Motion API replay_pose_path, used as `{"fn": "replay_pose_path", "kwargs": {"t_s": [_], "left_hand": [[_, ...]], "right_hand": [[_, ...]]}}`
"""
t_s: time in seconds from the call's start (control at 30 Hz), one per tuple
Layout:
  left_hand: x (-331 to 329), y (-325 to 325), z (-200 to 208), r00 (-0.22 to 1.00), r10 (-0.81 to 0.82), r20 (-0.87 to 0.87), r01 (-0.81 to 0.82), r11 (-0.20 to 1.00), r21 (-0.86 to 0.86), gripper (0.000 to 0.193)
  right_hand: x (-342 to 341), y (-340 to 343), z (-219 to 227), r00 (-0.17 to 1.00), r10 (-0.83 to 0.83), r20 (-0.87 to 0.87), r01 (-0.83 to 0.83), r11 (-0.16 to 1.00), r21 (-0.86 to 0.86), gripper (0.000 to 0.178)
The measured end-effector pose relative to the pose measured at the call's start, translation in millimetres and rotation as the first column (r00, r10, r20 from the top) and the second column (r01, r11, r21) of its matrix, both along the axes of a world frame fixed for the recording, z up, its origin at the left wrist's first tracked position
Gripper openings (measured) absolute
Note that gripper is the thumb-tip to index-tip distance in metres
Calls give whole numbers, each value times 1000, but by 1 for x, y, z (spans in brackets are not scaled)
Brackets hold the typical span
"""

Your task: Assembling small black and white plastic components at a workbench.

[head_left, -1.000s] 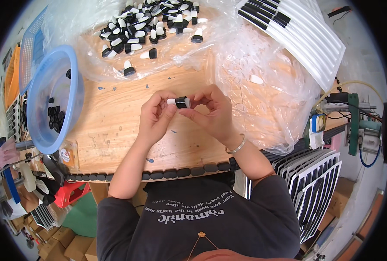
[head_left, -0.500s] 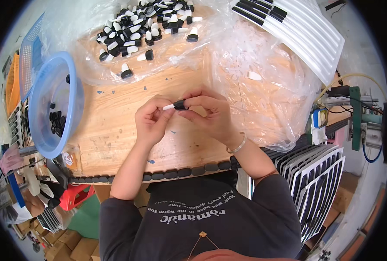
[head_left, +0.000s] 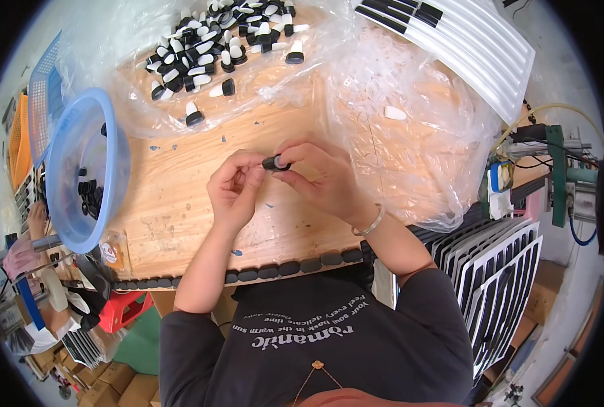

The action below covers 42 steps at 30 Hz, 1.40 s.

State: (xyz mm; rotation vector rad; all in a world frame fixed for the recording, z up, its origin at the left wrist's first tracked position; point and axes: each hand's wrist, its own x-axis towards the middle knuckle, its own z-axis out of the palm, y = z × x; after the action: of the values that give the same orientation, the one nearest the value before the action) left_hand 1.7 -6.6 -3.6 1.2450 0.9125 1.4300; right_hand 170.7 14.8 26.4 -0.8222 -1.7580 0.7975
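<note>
Between my hands, over the middle of the wooden table, is a small black cap-like piece [head_left: 275, 163] with a greyish round end facing me. My right hand [head_left: 325, 178] pinches it between thumb and fingers from the right. The closed fingertips of my left hand [head_left: 236, 188] meet its left end, and no white part shows there. Beyond my hands lies a pile of black pieces with white oval tips [head_left: 203, 51], spread on clear plastic sheeting [head_left: 275, 98]. One such piece [head_left: 193, 114] stands apart at the near side of the pile.
A blue basin [head_left: 55, 169] with several black pieces stands at the left. Right of centre, a plastic bag [head_left: 417, 156] bears a lone white oval [head_left: 395, 112]. A white ribbed tray [head_left: 478, 54] is at far right. Dark ovals [head_left: 288, 268] line the table's near edge.
The black piece has turned in my fingers, so its round end shows now and its white tip is out of sight. My hands have shifted barely to the left.
</note>
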Motion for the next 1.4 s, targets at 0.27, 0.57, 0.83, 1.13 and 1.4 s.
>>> {"fn": "replay_pose_path", "kwargs": {"t_s": [0.27,0.57,0.83,1.13,1.4], "left_hand": [[-3,0,-7,999,-47,-25,46,999,-16,4],[1,0,-4,989,-146,28,146,989,-7,10],[-12,7,-6,962,-246,-120,256,964,78,14],[7,5,4,926,173,-335,-22,912,410,32],[7,7,10,681,506,-529,66,677,733,44]], "right_hand": [[4,1,-3,998,62,-31,-62,998,-4,23],[6,3,-3,995,85,-60,-87,996,-28,21],[9,2,-5,990,127,-55,-129,991,-35,19],[3,-2,0,995,59,-82,-65,996,-68,13],[-3,-11,4,1000,6,-30,-4,998,62,16]]}}
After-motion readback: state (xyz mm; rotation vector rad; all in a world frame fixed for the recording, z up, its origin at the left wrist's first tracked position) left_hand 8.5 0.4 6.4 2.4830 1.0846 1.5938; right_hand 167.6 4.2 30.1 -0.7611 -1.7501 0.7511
